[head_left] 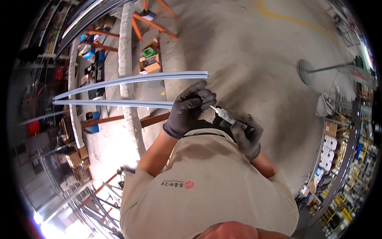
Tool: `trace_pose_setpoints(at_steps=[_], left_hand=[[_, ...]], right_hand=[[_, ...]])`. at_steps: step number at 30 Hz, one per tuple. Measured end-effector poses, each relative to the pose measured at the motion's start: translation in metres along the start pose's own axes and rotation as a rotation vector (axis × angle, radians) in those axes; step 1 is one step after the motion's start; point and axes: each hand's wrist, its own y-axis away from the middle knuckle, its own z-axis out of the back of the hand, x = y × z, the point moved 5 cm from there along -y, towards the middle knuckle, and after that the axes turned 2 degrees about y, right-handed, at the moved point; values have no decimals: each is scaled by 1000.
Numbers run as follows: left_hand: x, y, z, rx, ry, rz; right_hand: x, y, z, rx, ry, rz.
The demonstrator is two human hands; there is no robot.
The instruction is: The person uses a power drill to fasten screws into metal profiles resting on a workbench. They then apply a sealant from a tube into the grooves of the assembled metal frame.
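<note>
A small white tube with a narrow pointed nozzle (226, 116) is gripped in my right hand (247, 133), which wears a dark grey glove. Its nozzle points up and left, toward the fingertips of my left hand (185, 111). That hand is gloved too, its fingers bent together in a pinch; whatever lies between them is too small to make out. Two long grey metal profiles (131, 79) reach leftward beside it. The nearer profile (131, 103) passes behind my left hand, where its right end is hidden.
Wrapped support beams (126, 59) run beneath the profiles. Beyond them stand an orange trestle (155, 26) and an open cardboard box of small dark parts (150, 63). To the right are a round-based stand (305, 72) and racks of stacked profiles (346, 179).
</note>
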Motion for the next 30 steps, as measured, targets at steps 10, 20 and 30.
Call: trace_pose_setpoints(at_steps=[10,20,30], left_hand=[[11,81,-33,-169,-67,-278],[-3,176,-31,-302,-123,-371],[-59,369,19,-399,-447,-598]], right_hand=[[3,-34,-11,425,-85,168],[22,15,-89,603,-22,139],[34,121,-255,708,135,171]])
